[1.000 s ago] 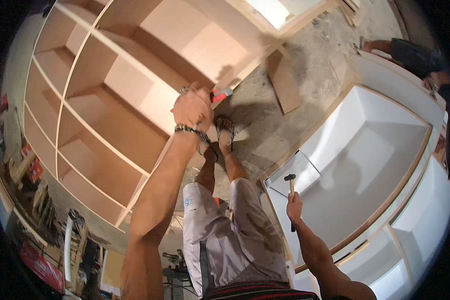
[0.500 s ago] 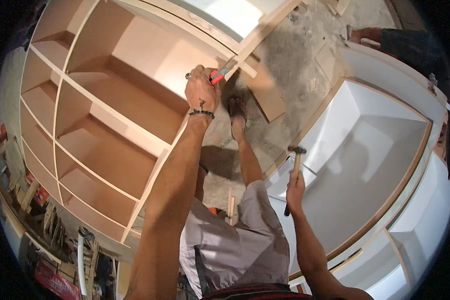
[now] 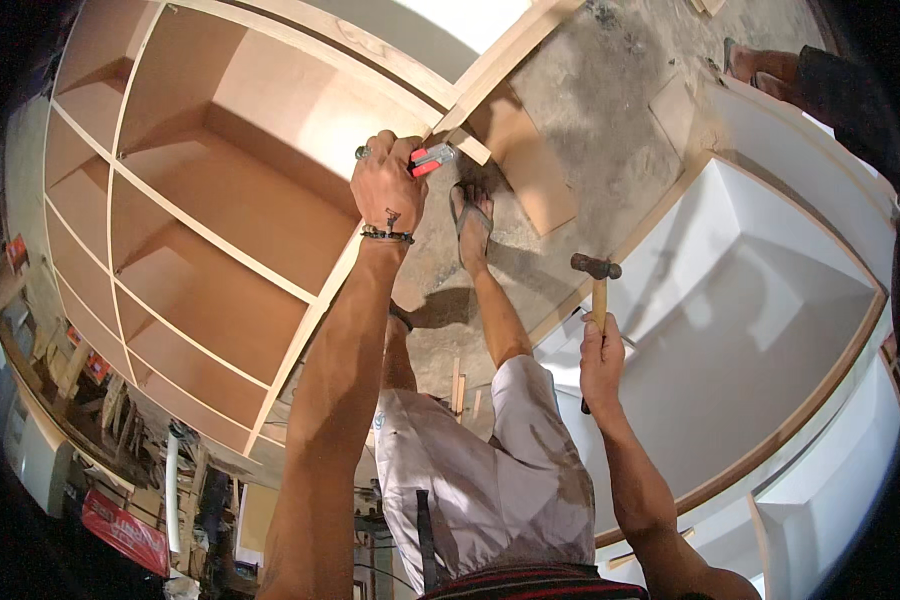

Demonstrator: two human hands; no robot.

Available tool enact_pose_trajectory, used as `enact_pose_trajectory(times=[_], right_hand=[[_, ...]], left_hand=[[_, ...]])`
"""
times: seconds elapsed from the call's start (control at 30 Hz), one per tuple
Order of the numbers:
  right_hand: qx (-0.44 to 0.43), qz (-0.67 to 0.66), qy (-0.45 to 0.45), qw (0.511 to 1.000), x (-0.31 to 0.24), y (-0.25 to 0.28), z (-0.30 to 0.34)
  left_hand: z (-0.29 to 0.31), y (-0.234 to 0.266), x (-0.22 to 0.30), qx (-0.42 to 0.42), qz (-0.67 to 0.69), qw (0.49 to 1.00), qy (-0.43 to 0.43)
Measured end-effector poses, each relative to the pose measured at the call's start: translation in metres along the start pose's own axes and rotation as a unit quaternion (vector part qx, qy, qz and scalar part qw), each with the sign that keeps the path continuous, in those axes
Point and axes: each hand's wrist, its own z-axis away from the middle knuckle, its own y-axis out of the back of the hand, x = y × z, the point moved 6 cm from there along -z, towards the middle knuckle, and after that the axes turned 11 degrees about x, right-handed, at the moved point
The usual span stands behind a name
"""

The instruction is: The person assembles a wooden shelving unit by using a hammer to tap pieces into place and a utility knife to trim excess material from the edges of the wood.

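Over at the wooden shelving (image 3: 210, 227), I had the left hand (image 3: 386, 192) clutching a red-and-grey tool (image 3: 431, 160); the right hand (image 3: 601, 372) gripped a hammer (image 3: 598, 267) by the white-lined cabinet (image 3: 740, 390), stained concrete floor (image 3: 610, 110) between!

Hammer (image 3: 598, 293): dark metal head, dull and worn-looking; pale bare wood handle. Hand tool (image 3: 432, 160): red part looks like plastic, silver part like metal. Shelf unit (image 3: 215, 234): smooth pinkish-brown panels, near matt, bare pale wood along the front edges. White box (image 3: 720, 215): smooth white inside, slight sheen, brown wood-look rim. Board (image 3: 530, 185) off the shelf unit's corner: flat brown sheet, matt. Floor (image 3: 620, 150): rough grey concrete look, stained. Shorts (image 3: 490, 475): pale creased cloth, matt. Red pack (image 3: 125, 532): glossy, plastic-looking.
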Motion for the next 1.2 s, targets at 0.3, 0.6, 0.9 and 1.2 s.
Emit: enact_pose_trajectory(times=[0.3,0.6,0.9,1.2], right_hand=[[-0.008,0.054,0.295,0.954,-0.126,-0.064,-0.066],[-0.035,0.166,0.456,0.874,-0.199,-0.136,-0.113],[-0.033,0.205,0.460,0.863,-0.196,-0.133,-0.121],[-0.027,0.122,0.489,0.863,-0.202,-0.126,-0.115]], left_hand=[[-0.002,0.002,-0.008,0.013,-0.010,0.999,-0.039],[0.000,0.000,-0.009,0.008,0.002,0.999,-0.045],[-0.002,-0.002,-0.009,-0.031,0.004,0.998,-0.048],[0.001,-0.004,-0.011,-0.036,0.012,0.998,-0.042]])
